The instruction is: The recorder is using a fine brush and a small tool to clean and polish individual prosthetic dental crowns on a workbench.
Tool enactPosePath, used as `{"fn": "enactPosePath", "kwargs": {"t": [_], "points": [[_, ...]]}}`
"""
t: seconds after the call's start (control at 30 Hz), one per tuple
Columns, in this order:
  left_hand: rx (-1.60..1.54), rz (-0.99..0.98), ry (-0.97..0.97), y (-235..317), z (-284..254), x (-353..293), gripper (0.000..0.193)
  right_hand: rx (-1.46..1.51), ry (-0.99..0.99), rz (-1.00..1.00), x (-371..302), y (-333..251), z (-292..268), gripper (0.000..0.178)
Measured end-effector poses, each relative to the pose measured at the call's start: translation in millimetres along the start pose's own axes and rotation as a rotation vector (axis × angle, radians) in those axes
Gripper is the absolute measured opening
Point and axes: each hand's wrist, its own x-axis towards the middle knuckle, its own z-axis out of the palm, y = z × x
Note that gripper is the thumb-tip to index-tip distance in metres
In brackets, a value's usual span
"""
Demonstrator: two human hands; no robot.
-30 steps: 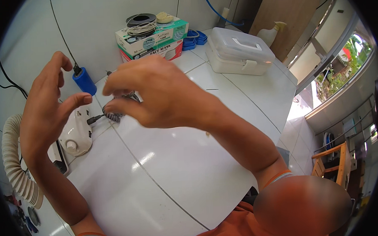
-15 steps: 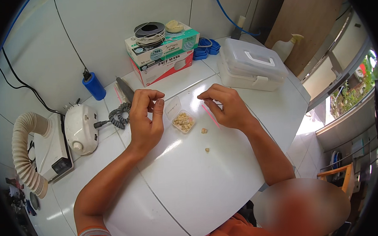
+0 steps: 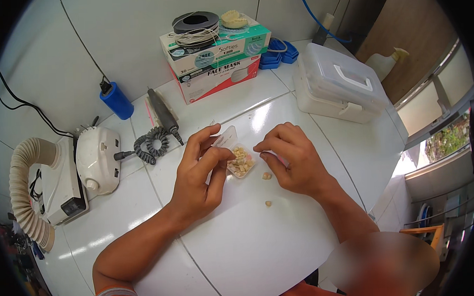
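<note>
A small clear plastic box [image 3: 242, 174] with its lid [image 3: 226, 138] raised holds many cream-coloured artificial teeth [image 3: 242, 161]. My left hand [image 3: 198, 173] is at the box's left side, its fingers closed about the edge and lid. One fingertip reaches over the teeth. Just right of the box is my right hand [image 3: 295, 158], thumb and forefinger brought close in a pinch; what is between them, if anything, is too small to make out. A bit of pink shows behind its fingers. Two small pieces lie loose on the table, a nearer tooth [image 3: 268, 203] and a farther tooth [image 3: 267, 176].
At the left stand a white control unit [image 3: 99, 162] and a ribbed hose [image 3: 24, 183]. A grey handpiece [image 3: 164, 114] with coiled cord lies behind my left hand. Stacked mask boxes [image 3: 221, 80] bear a wire spool [image 3: 195, 31]. A white lidded case [image 3: 337, 85] stands back right.
My left hand has come down to the box and its fingers now touch it. My right hand has moved lower, nearer the box's right side. The whole view has shifted slightly.
</note>
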Motion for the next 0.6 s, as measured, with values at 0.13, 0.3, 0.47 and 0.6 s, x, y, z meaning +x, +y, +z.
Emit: {"fn": "enactPosePath", "kwargs": {"t": [0.13, 0.3, 0.47, 0.6], "points": [[-0.228, -0.296, -0.075, -3.4, -0.2, 1.6, 0.023, -0.030, -0.062, -0.093, -1.9, -6.5, 9.4, 0.014], [-0.160, -0.217, -0.119, 2.0, 0.6, -1.5, 0.030, -0.066, -0.131, -0.057, -3.7, -14.7, 2.0, 0.011], [-0.149, -0.148, -0.132, 1.2, 1.2, -2.3, 0.036, -0.080, -0.152, -0.026, -7.2, -18.2, 2.9, 0.009], [-0.145, -0.155, -0.137, 0.6, 3.5, 1.7, 0.037, -0.052, -0.117, -0.031, -7.2, -9.5, -4.4, 0.009]]}}
